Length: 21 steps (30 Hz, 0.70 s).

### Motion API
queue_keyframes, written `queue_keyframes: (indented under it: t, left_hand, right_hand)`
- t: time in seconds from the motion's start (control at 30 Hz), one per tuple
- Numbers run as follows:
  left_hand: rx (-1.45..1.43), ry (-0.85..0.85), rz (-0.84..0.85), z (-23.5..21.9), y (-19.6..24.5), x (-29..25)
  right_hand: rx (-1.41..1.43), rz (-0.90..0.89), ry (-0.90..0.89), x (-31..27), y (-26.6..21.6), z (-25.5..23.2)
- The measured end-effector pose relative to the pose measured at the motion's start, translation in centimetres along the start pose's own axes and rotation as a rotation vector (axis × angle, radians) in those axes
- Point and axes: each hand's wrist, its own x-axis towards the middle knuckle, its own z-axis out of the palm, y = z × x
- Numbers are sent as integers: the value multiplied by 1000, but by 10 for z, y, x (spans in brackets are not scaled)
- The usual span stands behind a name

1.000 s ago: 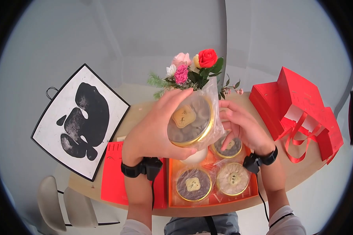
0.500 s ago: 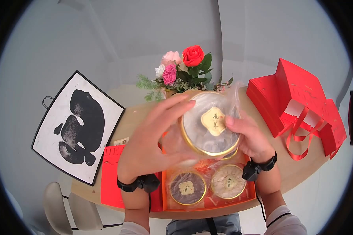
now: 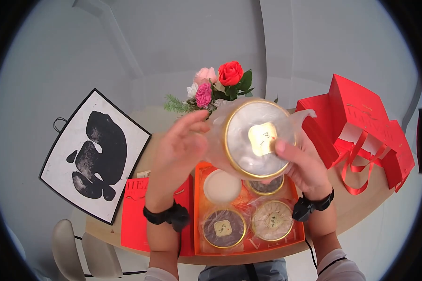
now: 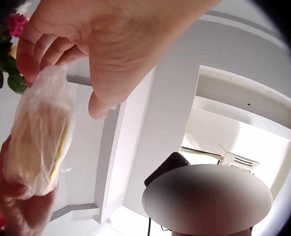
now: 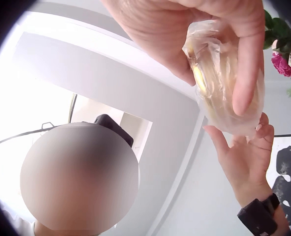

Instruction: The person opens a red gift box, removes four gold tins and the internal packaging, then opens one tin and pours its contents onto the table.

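A round gold-rimmed container (image 3: 248, 140) in clear plastic wrap, with a gold label on its lid, is held up above an orange box (image 3: 198, 234). The right hand (image 3: 309, 164) grips its right side, thumb on the lid near the label. At the wrap's left edge is the left hand (image 3: 178, 145), fingers loosely bent. In the left wrist view the left hand (image 4: 111, 44) has its fingertips by the top of the wrapped container (image 4: 37, 142). The right wrist view shows the right hand (image 5: 234, 29) around the container (image 5: 224, 83).
Several round containers lie in the orange box, one of them light-lidded (image 3: 273, 220), beside a white round piece (image 3: 222, 186). A red lid (image 3: 136, 215) lies left, red bags (image 3: 361, 112) stand right, flowers (image 3: 204, 93) behind. A black-and-white picture (image 3: 103, 154) is at far left.
The container has moved right and up, its lid turned towards the head camera. The left hand has come away from its side, while the right hand has taken hold of it.
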Motion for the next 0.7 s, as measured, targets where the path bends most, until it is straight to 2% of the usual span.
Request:
queue_keyframes:
  t: [0.07,0.13,0.17,0.37,0.43,0.47,0.57,0.7]
  left_hand:
    - [8,13,-38,13,-4,2]
    - [-139,30,-77,28,-2,5]
    - [-139,28,-77,28,-3,6]
    - [-41,122,-86,21,-6,3]
    - [-253,150,-40,19,-11,1]
    - [-254,149,-40,19,-11,1]
    - [-365,187,-2,18,-10,2]
    - [-426,228,22,24,-3,5]
  right_hand:
    - [-95,-23,35,1,9,-2]
    - [-193,-141,-29,5,17,-4]
    - [-127,-21,-63,-1,5,7]
    - [57,87,-134,-4,3,7]
    - [118,134,-153,-3,6,-1]
    - [181,179,-171,-3,7,-3]
    - [285,193,-177,-3,6,-3]
    - [236,166,-152,-3,5,-2]
